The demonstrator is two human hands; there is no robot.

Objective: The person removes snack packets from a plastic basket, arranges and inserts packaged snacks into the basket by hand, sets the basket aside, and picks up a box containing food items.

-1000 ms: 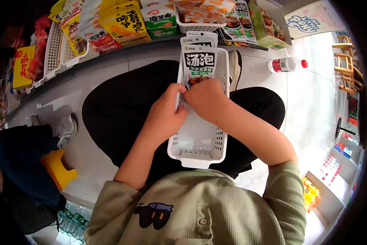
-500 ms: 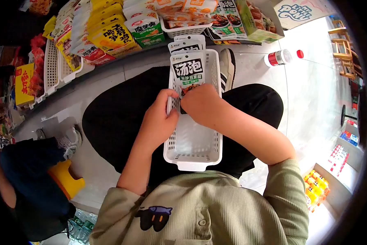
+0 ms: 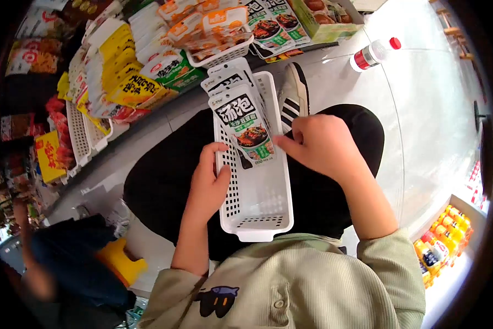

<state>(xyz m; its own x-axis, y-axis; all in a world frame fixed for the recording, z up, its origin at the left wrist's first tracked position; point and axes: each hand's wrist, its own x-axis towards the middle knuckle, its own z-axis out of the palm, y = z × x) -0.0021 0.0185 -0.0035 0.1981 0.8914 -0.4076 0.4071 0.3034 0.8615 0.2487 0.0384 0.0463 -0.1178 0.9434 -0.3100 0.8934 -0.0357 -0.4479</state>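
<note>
A white plastic basket (image 3: 260, 205) with perforated sides rests across my lap. My left hand (image 3: 207, 178) grips its left wall, fingers over the rim and thumb on the near side. Several snack packets (image 3: 245, 129) with black Chinese lettering and a picture of food lean in the far part of the basket, the front one tilted left at its top. My right hand (image 3: 318, 143) is at the basket's right rim, thumb tip close to the front packet's right edge. Its thumb and forefinger are apart with nothing between them; whether the thumb touches the packet is unclear.
Ahead runs a shelf of bagged snacks, with yellow packs (image 3: 139, 88) and a white basket of orange packets (image 3: 224, 52). A bottle (image 3: 368, 56) with a red cap lies on the floor to the right. Another person's dark-clothed leg (image 3: 76, 257) is at left, near a yellow object (image 3: 123, 262).
My right hand has moved right, off the front packet, uncovering its food picture. The packets now lean further left. My left hand still holds the basket; the view has turned slightly.
</note>
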